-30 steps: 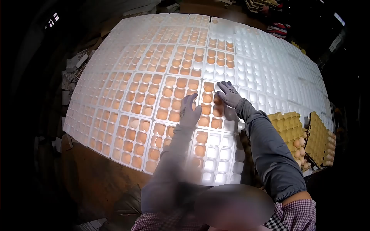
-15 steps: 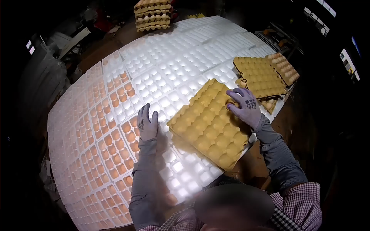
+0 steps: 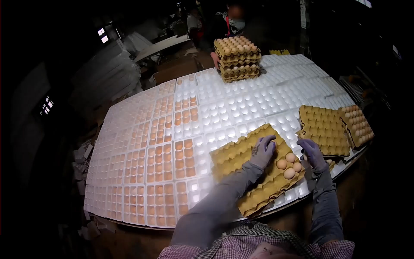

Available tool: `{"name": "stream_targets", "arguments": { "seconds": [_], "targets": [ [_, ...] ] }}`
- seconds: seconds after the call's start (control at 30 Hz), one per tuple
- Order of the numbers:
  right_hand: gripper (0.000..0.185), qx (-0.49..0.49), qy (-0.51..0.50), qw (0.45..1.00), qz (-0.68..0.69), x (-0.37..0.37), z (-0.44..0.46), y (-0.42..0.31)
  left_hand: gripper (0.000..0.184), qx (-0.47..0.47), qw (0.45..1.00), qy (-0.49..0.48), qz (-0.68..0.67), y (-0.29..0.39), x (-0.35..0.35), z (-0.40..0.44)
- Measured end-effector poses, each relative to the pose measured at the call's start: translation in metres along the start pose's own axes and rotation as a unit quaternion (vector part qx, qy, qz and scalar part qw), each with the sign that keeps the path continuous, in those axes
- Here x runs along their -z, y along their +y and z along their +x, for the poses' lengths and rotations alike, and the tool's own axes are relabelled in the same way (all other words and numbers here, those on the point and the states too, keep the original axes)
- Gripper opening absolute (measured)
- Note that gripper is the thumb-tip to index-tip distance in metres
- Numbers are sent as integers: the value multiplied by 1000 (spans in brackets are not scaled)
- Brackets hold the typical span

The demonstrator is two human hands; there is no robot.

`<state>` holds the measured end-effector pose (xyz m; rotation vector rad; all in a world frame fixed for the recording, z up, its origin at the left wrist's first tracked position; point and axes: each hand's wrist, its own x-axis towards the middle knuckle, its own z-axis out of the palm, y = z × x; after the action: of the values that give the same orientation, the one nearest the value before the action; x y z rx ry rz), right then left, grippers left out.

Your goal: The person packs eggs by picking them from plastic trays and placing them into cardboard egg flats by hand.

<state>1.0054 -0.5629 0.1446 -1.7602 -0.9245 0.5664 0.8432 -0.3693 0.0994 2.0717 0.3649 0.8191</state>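
Observation:
A yellow pulp egg tray (image 3: pixel 233 155) lies tilted across the white trays in front of me. Several eggs (image 3: pixel 289 173) sit grouped in its right part. Over the middle of this tray, my left hand (image 3: pixel 264 152) has its fingers curled round something small, too hidden to identify. My right hand (image 3: pixel 313 154) is just beyond the tray's right edge, fingers bent together; what they hold is unclear. White trays (image 3: pixel 198 156) beside the yellow one have brown eggs (image 3: pixel 184 159) in their left compartments.
A person (image 3: pixel 233 21) stands behind a stack of full egg trays (image 3: pixel 238 49) at the far edge, one hand beside it. Another yellow tray (image 3: pixel 323 129) and a tray of eggs (image 3: pixel 357 125) lie at the right. White trays with eggs extend left.
My left hand has moved right, onto the yellow tray; my right hand has left its top for its right side. Eggs now show in it. The view has swung.

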Motion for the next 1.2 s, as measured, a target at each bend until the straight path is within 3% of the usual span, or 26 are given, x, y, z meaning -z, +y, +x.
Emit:
{"name": "stream_targets", "arguments": {
  "seconds": [0.03, 0.07, 0.1, 0.13, 0.17, 0.2, 0.23, 0.3, 0.33, 0.4, 0.47, 0.5, 0.57, 0.63, 0.67, 0.73, 0.77, 0.8, 0.83, 0.9, 0.97, 1.0, 1.03, 1.1, 1.13, 1.2],
  "targets": [
    [27, -28, -69, 993, -91, -6, 2, -15, 31, 55, 993, 24, -105, 21, 19, 7],
    [33, 100, -30, 927, -360, -16, -2, -1, 35, -62, 998, 9, -29, 5, 13, 13],
    [33, 32, -94, 889, -448, -30, -14, -48, 37, -56, 996, -58, 24, 10, 11, 11],
    [32, 24, -86, 886, -454, -33, -10, -42, 39, -57, 987, -125, 78, 14, 8, 9],
    [31, 18, -77, 882, -464, -33, -4, -35, 41, 61, 964, -235, 108, 51, 12, 4],
    [30, 17, -114, 878, -465, -26, 0, -37, 41, 64, 932, -293, 205, 71, 8, -5],
    [34, 145, -125, 863, -467, -16, 1, -11, 41, 49, 908, -327, 258, 78, 0, -11],
    [45, 24, -129, 906, -402, -9, 6, -5, 39, 29, 923, -273, 269, 77, -16, -24],
    [50, 17, -144, 940, -307, -2, 12, 11, 35, -30, 937, -233, 257, 74, -16, -30],
    [58, -45, -131, 987, -83, 14, 4, 27, 28, 54, 944, -216, 244, 72, -27, -23],
    [63, -99, -19, 980, 172, 20, -20, 24, 32, 88, 950, -214, 210, 76, -21, -18],
    [67, -97, 58, 947, 300, 25, -29, 25, 30, 73, 981, -144, 105, 64, -19, -24],
    [66, -50, 18, 913, 406, 38, -38, 11, 32, -52, 982, -103, 149, 35, -18, -30],
    [57, -3, -81, 995, 55, 54, -33, -11, 31, -72, 958, -136, 243, 75, -3, -31],
    [50, 56, -133, 979, -144, 46, -30, -18, 29, -53, 929, -186, 316, 105, 5, -29],
    [46, 155, -196, 869, -427, 27, -28, -27, 41, -11, 858, -327, 396, 120, -14, -29],
    [47, 182, -227, 804, -519, 15, -27, -29, 45, -27, 828, -293, 477, 119, -33, -38],
    [49, 174, -215, 778, -564, 2, -26, -31, 44, -43, 800, -254, 542, 107, -51, -44],
    [49, 189, -207, 785, -552, 4, -22, -22, 43, -19, 822, -224, 524, 105, -53, -43],
    [45, 143, -212, 796, -548, 8, -13, -36, 38, -31, 864, -307, 399, 101, -18, -30],
    [40, 112, -199, 811, -538, 15, 0, -54, 38, -65, 913, -255, 312, 81, 0, -34],
    [42, 169, -201, 829, -494, 19, 13, -64, 36, -18, 976, -121, 182, 71, 16, -47],
    [44, 219, -202, 845, -444, 20, 23, -73, 38, -2, 990, -43, 131, 79, 56, -54],
    [50, 177, -190, 883, -392, -15, 41, -122, 43, 38, 994, 69, 73, 69, 128, -71],
    [54, 249, -190, 875, -369, -33, 59, -131, 46, 63, 990, 105, 67, 50, 159, -78],
    [51, 219, -223, 899, -307, -86, 95, -151, 48, 147, 962, 175, 147, 1, 199, -103]
  ]
}}
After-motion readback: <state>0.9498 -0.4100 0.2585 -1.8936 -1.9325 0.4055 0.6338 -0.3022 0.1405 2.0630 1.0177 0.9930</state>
